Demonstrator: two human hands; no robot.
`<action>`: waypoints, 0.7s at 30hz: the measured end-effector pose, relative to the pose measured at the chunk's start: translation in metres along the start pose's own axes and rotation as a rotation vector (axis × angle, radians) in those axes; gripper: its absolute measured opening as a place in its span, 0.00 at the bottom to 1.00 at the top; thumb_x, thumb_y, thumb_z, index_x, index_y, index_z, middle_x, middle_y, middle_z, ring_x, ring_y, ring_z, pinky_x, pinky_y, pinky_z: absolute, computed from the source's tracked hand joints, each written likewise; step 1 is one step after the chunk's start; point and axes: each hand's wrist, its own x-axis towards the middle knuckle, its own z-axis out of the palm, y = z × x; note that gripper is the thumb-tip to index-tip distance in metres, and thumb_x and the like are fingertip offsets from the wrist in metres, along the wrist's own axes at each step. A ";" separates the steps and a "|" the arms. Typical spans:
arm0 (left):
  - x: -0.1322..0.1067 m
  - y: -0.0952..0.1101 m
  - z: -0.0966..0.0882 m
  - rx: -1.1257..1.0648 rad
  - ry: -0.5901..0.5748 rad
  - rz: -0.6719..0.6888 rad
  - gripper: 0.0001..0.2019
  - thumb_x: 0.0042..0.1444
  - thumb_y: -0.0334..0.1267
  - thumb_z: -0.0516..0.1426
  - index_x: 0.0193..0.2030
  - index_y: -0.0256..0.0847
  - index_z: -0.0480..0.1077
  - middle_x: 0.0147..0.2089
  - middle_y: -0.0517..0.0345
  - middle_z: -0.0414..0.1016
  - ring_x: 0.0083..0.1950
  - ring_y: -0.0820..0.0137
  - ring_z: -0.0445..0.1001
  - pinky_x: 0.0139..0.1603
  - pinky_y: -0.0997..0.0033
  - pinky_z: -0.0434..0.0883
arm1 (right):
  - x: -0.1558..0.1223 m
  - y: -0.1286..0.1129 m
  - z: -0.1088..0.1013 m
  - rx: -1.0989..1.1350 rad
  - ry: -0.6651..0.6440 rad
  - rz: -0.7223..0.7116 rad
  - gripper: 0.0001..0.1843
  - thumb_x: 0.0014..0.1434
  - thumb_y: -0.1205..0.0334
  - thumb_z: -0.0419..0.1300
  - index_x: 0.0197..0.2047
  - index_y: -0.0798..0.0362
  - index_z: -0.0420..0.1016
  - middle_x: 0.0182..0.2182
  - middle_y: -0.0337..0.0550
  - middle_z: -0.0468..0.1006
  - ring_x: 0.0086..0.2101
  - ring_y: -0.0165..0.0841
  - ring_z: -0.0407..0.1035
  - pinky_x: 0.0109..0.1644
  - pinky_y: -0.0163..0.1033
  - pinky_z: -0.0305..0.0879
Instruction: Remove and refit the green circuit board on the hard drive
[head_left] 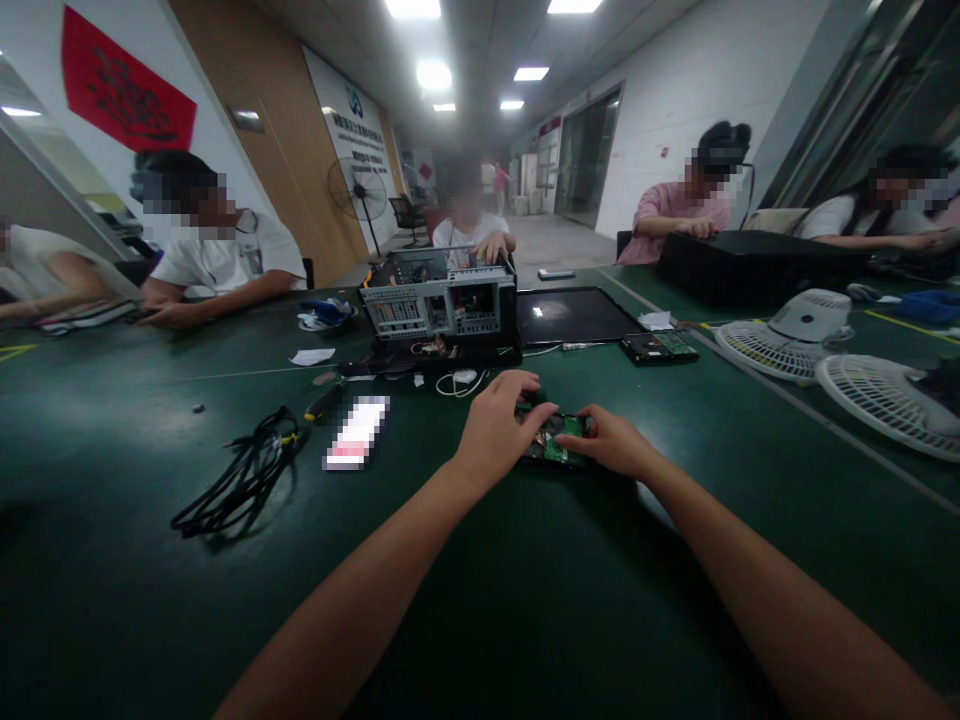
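Observation:
A hard drive (568,441), its green circuit board facing up, lies on the dark green table just ahead of me. My left hand (496,428) arches over its left end, thumb on the top side and fingers curled round the far side, where their tips are partly hidden. At the right end, my right hand (613,440) grips the drive between thumb and forefinger, the thumb lying over the board. Beyond the hands stands an opened computer case (409,310) with its metal frame and some wiring showing.
To the left lie a phone (358,432), a screwdriver (324,402) and a coiled black cable (247,475). Another hard drive (660,347) and white fan parts (780,335) are on the right. A co-worker's hand (491,246) rests on the case; other people sit around the table.

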 end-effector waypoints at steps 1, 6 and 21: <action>0.000 0.001 0.001 -0.003 0.014 -0.009 0.13 0.59 0.37 0.66 0.47 0.42 0.69 0.51 0.54 0.75 0.49 0.66 0.77 0.50 0.62 0.79 | 0.000 0.000 0.000 -0.002 0.000 -0.002 0.37 0.53 0.32 0.65 0.55 0.51 0.72 0.34 0.43 0.80 0.33 0.37 0.73 0.31 0.36 0.59; -0.003 0.003 0.004 -0.021 0.076 -0.037 0.17 0.54 0.39 0.70 0.43 0.41 0.67 0.52 0.54 0.72 0.48 0.66 0.76 0.49 0.62 0.79 | -0.003 -0.005 -0.002 -0.018 0.001 -0.003 0.37 0.53 0.32 0.65 0.54 0.52 0.73 0.35 0.44 0.80 0.33 0.37 0.74 0.32 0.36 0.60; -0.001 0.001 0.000 -0.039 -0.041 -0.078 0.14 0.61 0.29 0.59 0.53 0.44 0.71 0.47 0.57 0.76 0.46 0.68 0.76 0.50 0.62 0.76 | -0.005 -0.006 -0.004 -0.016 -0.006 0.000 0.37 0.55 0.32 0.64 0.55 0.53 0.73 0.36 0.46 0.81 0.33 0.37 0.74 0.32 0.36 0.61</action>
